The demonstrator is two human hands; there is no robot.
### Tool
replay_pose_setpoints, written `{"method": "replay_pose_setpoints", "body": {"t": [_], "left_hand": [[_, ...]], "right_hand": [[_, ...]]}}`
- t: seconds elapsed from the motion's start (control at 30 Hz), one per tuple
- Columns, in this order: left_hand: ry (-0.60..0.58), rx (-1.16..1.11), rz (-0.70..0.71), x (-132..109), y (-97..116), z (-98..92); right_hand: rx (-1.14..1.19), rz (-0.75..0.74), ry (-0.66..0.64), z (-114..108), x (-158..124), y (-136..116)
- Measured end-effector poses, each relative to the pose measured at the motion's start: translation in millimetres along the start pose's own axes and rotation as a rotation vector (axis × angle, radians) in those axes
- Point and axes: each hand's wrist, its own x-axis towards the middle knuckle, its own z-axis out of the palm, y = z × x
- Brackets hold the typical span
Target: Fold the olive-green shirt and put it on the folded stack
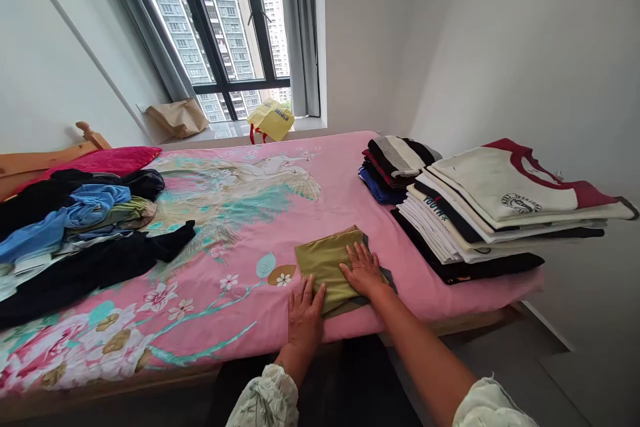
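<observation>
A folded olive-green garment (pixel 327 263) lies near the front edge of the bed on the pink floral bedspread (pixel 240 213). My left hand (pixel 305 317) rests flat at its lower left corner, fingers stretched onto the cloth. My right hand (pixel 364 270) lies flat on the garment's right side, fingers spread. Neither hand grips anything.
A stack of folded shirts (pixel 495 213) with a white and red one on top sits at the bed's right, a smaller striped stack (pixel 395 167) behind it. Unfolded dark and blue clothes (pixel 75 227) pile on the left. Paper bags (pixel 273 120) stand on the windowsill.
</observation>
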Motion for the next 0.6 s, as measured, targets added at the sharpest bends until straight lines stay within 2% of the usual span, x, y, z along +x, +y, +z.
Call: {"method": "replay_pose_setpoints", "body": {"t": [0.17,0.23,0.27,0.33,0.43,0.5,0.6], "left_hand": [[-0.031,-0.141,-0.057,-24,-18,-9.1],[-0.045,-0.322,-0.108,-27,-30,-18.2],[-0.055,-0.464,-0.181,-25,-36,-22.8],[-0.083,-0.784,-0.399,-12,-47,-30.2],[-0.151,-1.089,-0.665,26,-58,-34.3],[-0.21,-1.146,-0.722,54,-61,-34.9],[-0.282,-1.224,-0.816,90,-62,-35.4]], "right_hand": [[0.004,-0.013,0.024,-4,-2,-1],[0.012,0.016,0.012,-11,-6,-6],[0.015,0.033,0.013,-16,-9,-12],[0.023,-0.002,0.051,-25,-20,-29],[0.08,-0.24,0.111,-29,-49,-67],[0.138,-0.35,0.087,-19,-73,-90],[0.141,-0.349,0.018,18,-100,-106]]}}
